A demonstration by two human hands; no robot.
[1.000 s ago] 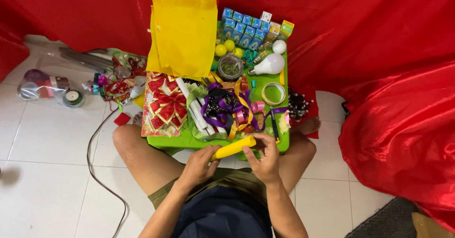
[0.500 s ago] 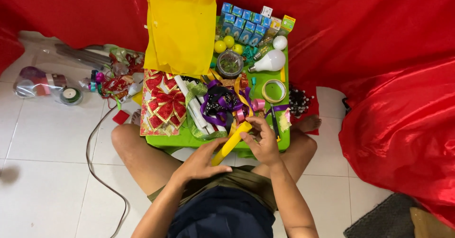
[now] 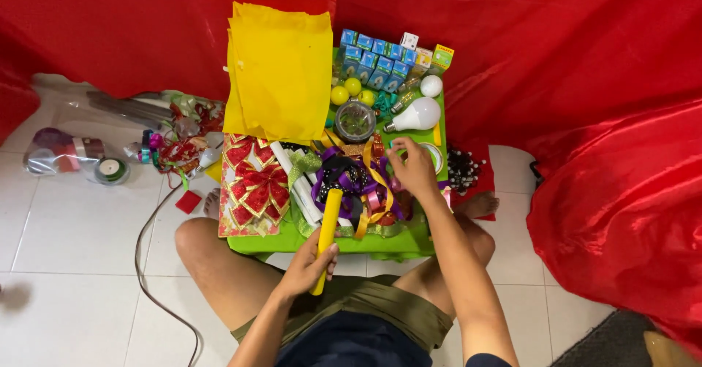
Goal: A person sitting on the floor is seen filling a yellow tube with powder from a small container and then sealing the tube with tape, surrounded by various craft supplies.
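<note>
Sitting on the white floor tiles (image 3: 66,235), you have a low green table (image 3: 380,246) across your legs. Your left hand (image 3: 307,261) has its fingers clamped around the lower part of a yellow stick (image 3: 325,228), which points toward 12 o'clock with its top end over the table's near edge. Your right hand (image 3: 413,166) is out over the table at about 1 o'clock from the stick, fingers bent together at a tangle of purple and gold ribbons (image 3: 355,184); you cannot tell from here whether they pinch anything. At 9 o'clock from the ribbons lies a card of red bows (image 3: 252,188). Yellow paper sheets (image 3: 281,71) rest at 12 o'clock from the bows. A white light bulb (image 3: 415,115) lies at 12 o'clock from your right hand, with small blue boxes (image 3: 373,63) beyond it. Red cloth (image 3: 585,82) hangs behind and spreads toward 3 o'clock.
</note>
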